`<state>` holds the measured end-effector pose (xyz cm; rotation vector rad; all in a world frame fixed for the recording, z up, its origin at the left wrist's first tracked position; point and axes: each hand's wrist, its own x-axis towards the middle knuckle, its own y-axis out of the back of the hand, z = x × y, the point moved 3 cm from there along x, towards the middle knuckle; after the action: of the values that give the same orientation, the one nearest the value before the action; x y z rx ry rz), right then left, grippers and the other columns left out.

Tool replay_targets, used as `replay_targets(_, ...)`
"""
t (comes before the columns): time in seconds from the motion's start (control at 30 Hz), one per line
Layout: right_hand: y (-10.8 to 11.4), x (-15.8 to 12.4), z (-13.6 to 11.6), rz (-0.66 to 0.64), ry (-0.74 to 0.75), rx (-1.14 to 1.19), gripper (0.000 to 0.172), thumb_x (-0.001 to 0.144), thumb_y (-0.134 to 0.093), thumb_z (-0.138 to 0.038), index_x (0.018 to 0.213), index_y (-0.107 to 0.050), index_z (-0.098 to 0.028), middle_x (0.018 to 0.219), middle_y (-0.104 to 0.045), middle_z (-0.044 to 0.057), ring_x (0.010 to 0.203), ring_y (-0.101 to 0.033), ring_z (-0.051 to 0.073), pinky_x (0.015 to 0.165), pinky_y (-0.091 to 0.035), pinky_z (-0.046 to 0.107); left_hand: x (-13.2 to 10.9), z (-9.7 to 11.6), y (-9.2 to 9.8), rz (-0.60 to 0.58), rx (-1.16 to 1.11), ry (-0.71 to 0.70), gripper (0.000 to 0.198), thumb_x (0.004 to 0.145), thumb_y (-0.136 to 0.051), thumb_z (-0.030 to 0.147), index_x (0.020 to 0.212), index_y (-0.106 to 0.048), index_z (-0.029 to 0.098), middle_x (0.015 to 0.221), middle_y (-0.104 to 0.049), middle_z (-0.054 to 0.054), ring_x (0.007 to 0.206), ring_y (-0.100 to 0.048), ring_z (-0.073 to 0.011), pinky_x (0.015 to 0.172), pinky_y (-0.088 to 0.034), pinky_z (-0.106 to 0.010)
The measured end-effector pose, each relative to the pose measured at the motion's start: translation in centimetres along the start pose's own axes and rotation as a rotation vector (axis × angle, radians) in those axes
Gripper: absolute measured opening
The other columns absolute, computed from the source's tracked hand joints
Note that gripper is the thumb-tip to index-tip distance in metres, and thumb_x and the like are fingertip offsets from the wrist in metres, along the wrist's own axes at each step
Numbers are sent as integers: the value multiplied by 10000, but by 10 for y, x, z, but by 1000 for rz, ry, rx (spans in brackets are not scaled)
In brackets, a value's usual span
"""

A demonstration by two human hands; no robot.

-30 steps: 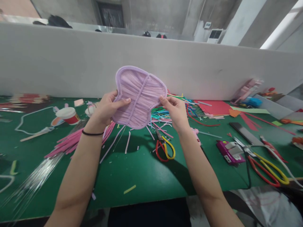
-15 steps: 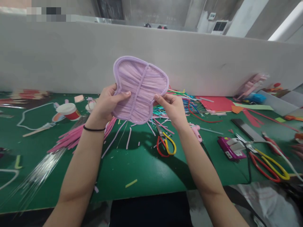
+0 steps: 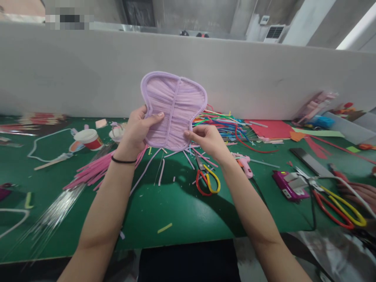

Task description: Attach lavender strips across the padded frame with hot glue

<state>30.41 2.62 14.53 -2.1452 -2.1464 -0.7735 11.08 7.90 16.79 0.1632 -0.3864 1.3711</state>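
Note:
I hold a lilac pipe-cleaner panel (image 3: 173, 107), butterfly-wing shaped with a fuzzy rim and a centre rib, upright above the green table (image 3: 176, 211). My left hand (image 3: 138, 131) grips its left waist, thumb across the front. My right hand (image 3: 205, 139) pinches its lower right edge between thumb and fingers. A black band circles my left wrist.
Red-and-yellow scissors (image 3: 208, 182) lie below the panel, a second pair (image 3: 337, 205) at the right. A purple glue gun (image 3: 289, 186), pink glue gun (image 3: 245, 164), pink sticks (image 3: 94, 170), paper cup (image 3: 86, 139), coloured strips (image 3: 223, 123) and red paper (image 3: 272, 129) litter the table. Grey partition behind.
My right hand has slid from the panel's right side down to its lower right edge. The panel has turned slightly, its centre rib now more upright.

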Motion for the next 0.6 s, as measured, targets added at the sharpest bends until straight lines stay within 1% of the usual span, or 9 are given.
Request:
replay_targets(0.1,-2,1,-1,41,38,-19,371,804,-675,-493,613,-624,-179,564,-562,-28,560,-481,109,556,-355,263,0,0,-1,-4,-10,-18,341,682,-781,331,991,-718,201,936,-756,-30,970,-709,-286,901,-585,-421)
replay_targets(0.17,-3,1,-2,55,32,28,352,801,-680,-492,638,-639,-183,594,-603,-21,585,-519,118,570,-382,260,-1,1,0,5,-14,-26,356,682,-779,343,1004,-714,205,943,-758,-28,962,-708,-283,899,-585,-423)
replay_targets(0.23,-6,0,-1,21,-8,92,315,788,-704,-488,705,-684,-184,673,-675,-1,632,-580,134,612,-431,269,0,3,2,24,-12,-24,362,682,-780,355,1007,-711,213,954,-757,-28,975,-703,-285,899,-585,-424)
replay_targets(0.33,-14,-2,4,-82,-50,164,302,777,-733,-488,772,-725,-186,775,-746,42,708,-658,164,694,-489,300,1,4,5,50,-43,-24,340,687,-785,343,996,-712,222,967,-753,-29,988,-699,-280,918,-576,-416)
replay_targets(0.4,-18,-2,7,-99,-49,174,316,778,-735,-499,763,-725,-184,749,-754,54,710,-677,176,708,-503,312,2,4,7,62,-67,-39,323,694,-786,326,992,-714,223,964,-751,-27,983,-700,-273,934,-567,-411)
replay_targets(0.47,-21,-1,9,-71,-46,182,343,774,-735,-520,753,-717,-178,695,-745,49,683,-677,176,701,-506,312,3,3,8,70,-67,-48,311,702,-784,321,989,-713,227,962,-752,-23,981,-700,-269,941,-566,-413)
replay_targets(0.53,-24,-1,9,-47,-49,209,378,766,-732,-551,760,-714,-173,675,-738,41,667,-672,172,705,-505,310,4,3,9,95,-59,-67,303,709,-780,327,987,-712,228,961,-754,-26,964,-704,-267,923,-575,-415)
replay_targets(0.6,-25,-1,8,-43,-58,244,402,752,-738,-573,776,-719,-172,701,-744,40,683,-672,168,722,-503,306,5,2,9,126,-68,-101,307,711,-782,323,992,-713,220,957,-755,-39,933,-709,-266,885,-589,-411)
